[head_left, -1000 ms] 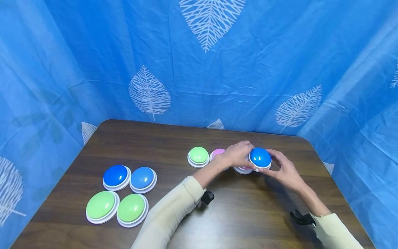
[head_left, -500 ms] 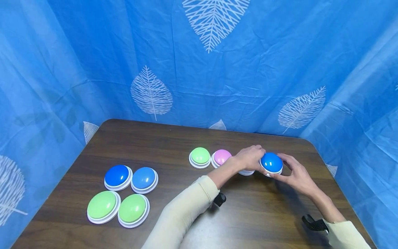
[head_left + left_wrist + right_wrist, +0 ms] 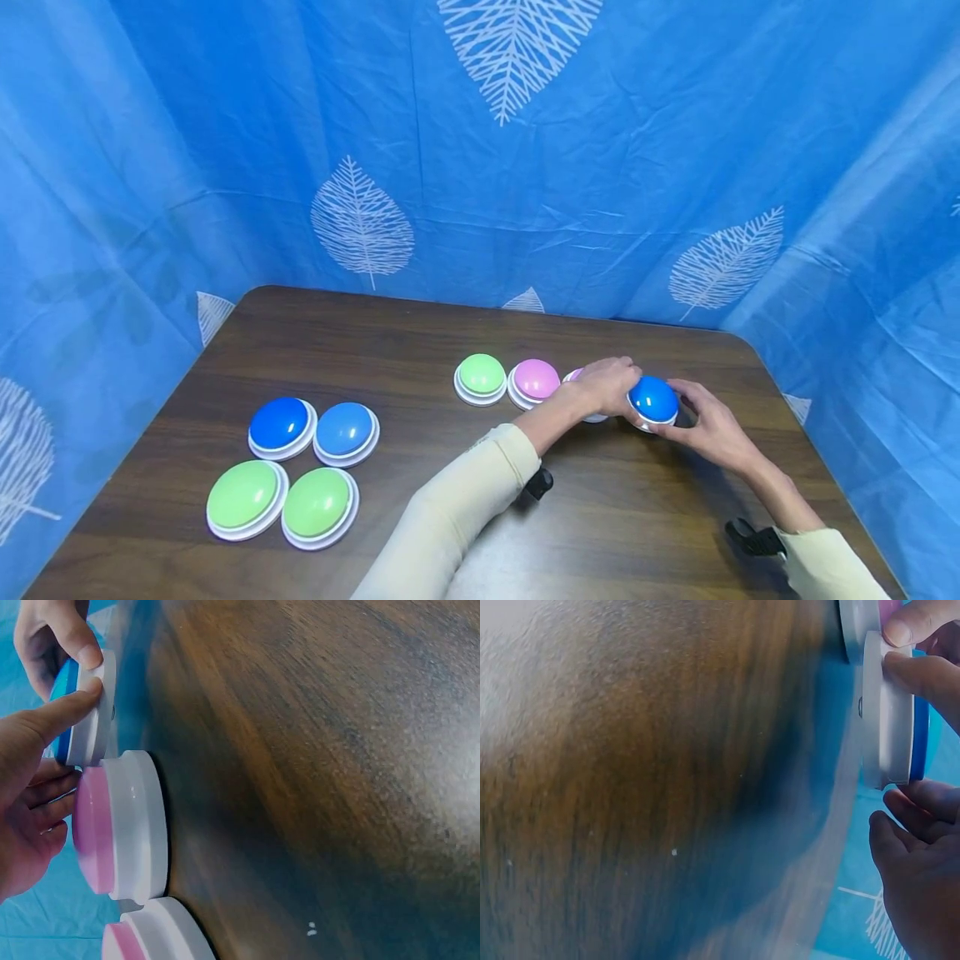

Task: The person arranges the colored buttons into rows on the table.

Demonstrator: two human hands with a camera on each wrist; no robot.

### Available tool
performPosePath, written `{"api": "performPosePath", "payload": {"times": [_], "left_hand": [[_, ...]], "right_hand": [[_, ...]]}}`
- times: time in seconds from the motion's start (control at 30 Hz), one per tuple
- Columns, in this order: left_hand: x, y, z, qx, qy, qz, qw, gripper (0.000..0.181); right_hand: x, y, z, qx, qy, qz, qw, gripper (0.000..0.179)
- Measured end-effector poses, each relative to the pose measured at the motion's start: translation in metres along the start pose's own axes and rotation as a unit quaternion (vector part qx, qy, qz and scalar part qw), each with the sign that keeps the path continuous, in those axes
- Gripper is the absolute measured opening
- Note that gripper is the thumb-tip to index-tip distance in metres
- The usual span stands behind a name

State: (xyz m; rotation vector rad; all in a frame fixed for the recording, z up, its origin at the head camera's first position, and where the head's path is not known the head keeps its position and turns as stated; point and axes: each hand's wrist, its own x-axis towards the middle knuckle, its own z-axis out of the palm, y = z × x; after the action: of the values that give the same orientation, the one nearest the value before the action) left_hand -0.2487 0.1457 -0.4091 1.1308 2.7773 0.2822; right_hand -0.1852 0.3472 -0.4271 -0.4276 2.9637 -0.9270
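Both hands pinch a blue push button [image 3: 653, 400] by its white base at the right end of a row. My left hand [image 3: 609, 388] holds its left side, my right hand [image 3: 711, 429] its right side. In the left wrist view the thumbs press on the base's near wall [image 3: 90, 727], and a strip of shadowed table shows beside it. A pink push button [image 3: 133, 825] sits close by on the table; the left hand partly covers it in the head view. Left of it stand another pink push button [image 3: 536, 380] and a small green one [image 3: 481, 375].
At the table's left lie a dark blue button [image 3: 279, 423], a lighter blue button [image 3: 344, 430] and two large green buttons, the left one [image 3: 242, 495] beside the right one [image 3: 315, 503]. A blue leaf-print curtain [image 3: 465, 183] hangs behind the brown table [image 3: 585, 517].
Both hands have carried the blue push button to the right, then slightly down toward the table. The pink buttons in the row show more than before.
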Motion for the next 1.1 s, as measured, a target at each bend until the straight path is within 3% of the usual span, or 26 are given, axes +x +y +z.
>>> {"api": "performPosePath", "payload": {"times": [0.23,0.43,1.1], "left_hand": [[0.002,-0.0013,0.0062,0.009,-0.001,-0.001,1.0,0.075],[0.0032,-0.0019,0.0079,0.017,0.004,-0.002,0.9998,0.072],[0.0041,0.0046,0.0099,0.008,-0.02,-0.019,0.9996,0.063]], "right_hand": [[0.004,0.0042,0.0035,-0.007,-0.026,0.037,0.9989,0.086],[0.007,0.0041,0.005,-0.02,-0.029,0.041,0.9985,0.084],[0.0065,0.0038,0.0074,-0.007,-0.051,0.062,0.9967,0.084]]}}
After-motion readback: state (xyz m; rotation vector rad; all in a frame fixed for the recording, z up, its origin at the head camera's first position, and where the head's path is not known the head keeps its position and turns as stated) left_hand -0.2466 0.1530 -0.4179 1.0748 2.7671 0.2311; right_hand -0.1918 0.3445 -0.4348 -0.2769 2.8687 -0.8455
